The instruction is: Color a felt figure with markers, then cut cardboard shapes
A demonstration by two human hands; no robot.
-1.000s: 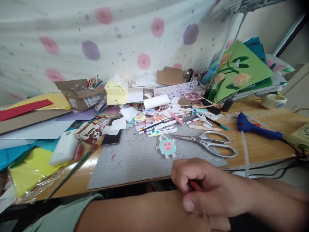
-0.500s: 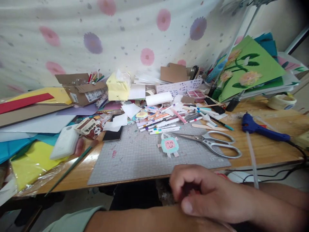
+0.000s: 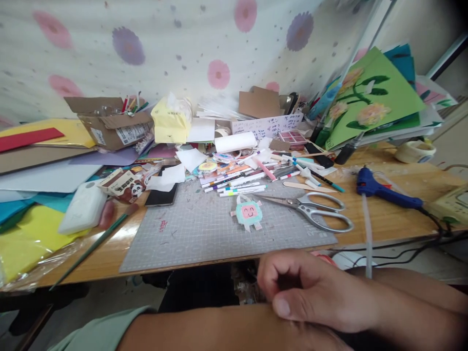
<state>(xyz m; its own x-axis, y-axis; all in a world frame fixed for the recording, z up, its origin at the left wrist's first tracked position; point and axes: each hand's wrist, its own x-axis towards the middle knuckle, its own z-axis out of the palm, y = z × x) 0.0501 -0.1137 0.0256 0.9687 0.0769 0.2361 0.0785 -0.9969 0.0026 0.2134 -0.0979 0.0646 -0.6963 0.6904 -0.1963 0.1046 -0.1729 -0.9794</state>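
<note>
My right hand point(image 3: 310, 287) is in front of the table edge, its fingers loosely curled and nothing visible in them. Its thumb rests against my left wrist. Of my left hand point(image 3: 318, 339) only the back shows at the bottom edge; the fingers are hidden. Beyond the hands, a small mint-green paper figure point(image 3: 249, 213) with a pink smiling face lies on the grey cutting mat point(image 3: 204, 239). Large silver scissors point(image 3: 310, 209) lie to its right with their blades towards it. Several felt-tip pens point(image 3: 241, 190) lie just behind it.
A blue glue gun point(image 3: 387, 190) with a glue stick and cable lies at right. On the left are a paintbrush point(image 3: 91, 246), a white device point(image 3: 83, 207) and a black phone point(image 3: 161, 196). A cardboard box point(image 3: 113, 129) and a tissue pack point(image 3: 171, 122) stand behind.
The view has shifted slightly, so the table things appear a little further left and higher. My hands keep the same pose, and the objects on the table have not moved.
</note>
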